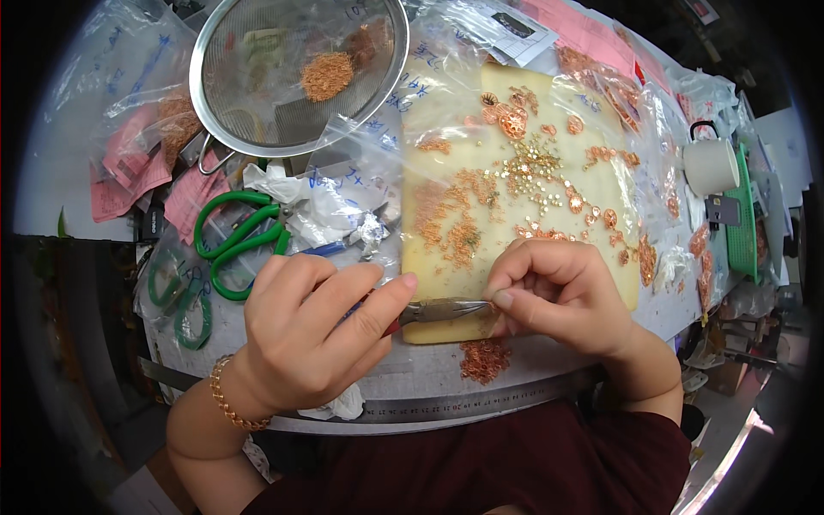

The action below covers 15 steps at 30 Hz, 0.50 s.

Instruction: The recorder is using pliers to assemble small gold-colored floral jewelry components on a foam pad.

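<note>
My left hand (313,330) is closed around a pair of pliers (442,309), with a bit of red handle showing under the fingers. The pliers' narrow jaws point right, over the front of a cream mat (425,335). At their tips, my right hand (562,296) pinches thumb against forefinger; whatever it holds there is too small to make out. Copper-coloured rings and links (455,206) lie scattered on the mat behind my hands. Farther back are gold-coloured beads (528,163) and round openwork copper pieces (512,122). A heap of reddish copper rings (486,360) sits at the mat's front edge.
A mesh sieve (197,86) with a small copper heap (327,76) stands at the back left. Green-handled scissors (245,232) lie left of the mat among plastic bags (120,69). A metal ruler (455,408) runs along the front edge. A white mug (711,166) is at right.
</note>
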{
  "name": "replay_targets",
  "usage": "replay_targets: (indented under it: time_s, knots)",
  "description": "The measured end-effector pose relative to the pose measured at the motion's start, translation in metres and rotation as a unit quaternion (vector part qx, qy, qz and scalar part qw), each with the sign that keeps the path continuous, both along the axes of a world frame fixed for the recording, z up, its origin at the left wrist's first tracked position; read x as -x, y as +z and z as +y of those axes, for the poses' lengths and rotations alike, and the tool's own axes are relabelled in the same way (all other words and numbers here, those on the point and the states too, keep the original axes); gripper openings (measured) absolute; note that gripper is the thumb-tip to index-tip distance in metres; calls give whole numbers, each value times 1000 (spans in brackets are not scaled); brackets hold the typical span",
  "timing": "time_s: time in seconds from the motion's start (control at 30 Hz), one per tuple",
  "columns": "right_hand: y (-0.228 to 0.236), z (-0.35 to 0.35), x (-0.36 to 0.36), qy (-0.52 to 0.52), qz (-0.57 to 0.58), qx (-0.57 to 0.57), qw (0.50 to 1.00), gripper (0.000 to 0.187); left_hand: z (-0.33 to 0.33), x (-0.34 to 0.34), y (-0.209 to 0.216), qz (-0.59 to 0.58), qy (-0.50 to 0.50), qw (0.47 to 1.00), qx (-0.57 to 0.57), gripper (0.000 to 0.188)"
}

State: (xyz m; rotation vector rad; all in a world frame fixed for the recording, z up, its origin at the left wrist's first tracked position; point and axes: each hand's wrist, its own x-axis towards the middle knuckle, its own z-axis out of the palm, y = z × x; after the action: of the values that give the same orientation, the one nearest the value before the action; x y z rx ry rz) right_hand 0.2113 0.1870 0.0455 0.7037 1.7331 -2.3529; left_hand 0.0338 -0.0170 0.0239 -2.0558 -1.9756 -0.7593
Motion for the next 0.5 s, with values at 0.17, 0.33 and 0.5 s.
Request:
replay_targets:
  time_s: [0.17, 0.33, 0.5]
  knots:
    - [17, 17, 4, 90, 45, -304, 948, 11, 0, 2, -5, -32, -40, 999, 16, 48]
    - [11, 26, -13, 161, 79, -567, 804, 14, -1, -5, -5, -7, -117, 991, 66, 38]
    - [9, 8, -15, 158, 37, -629, 760, 15, 1, -4, -7, -14, -88, 995, 47, 39]
